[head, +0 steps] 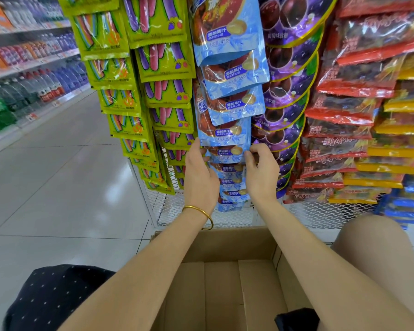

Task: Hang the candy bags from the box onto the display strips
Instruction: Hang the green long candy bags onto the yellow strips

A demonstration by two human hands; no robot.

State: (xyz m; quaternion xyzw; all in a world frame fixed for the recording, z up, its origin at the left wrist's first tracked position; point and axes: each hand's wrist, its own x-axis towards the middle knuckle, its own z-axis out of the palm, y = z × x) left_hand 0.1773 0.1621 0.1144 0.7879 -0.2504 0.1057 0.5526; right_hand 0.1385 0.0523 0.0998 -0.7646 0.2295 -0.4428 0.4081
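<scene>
Evidently both hands pinched one blue candy bag, left hand and right hand at opposite edges, squaring it to its strip above the seemingly empty box.

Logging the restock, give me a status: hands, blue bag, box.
Left hand and right hand both pinching a blue candy bag on its strip. Cardboard box shows no bags. Nothing blocking.

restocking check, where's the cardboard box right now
In the head view the cardboard box sits low and centre, under both forearms, just before the white mesh rack.
</scene>
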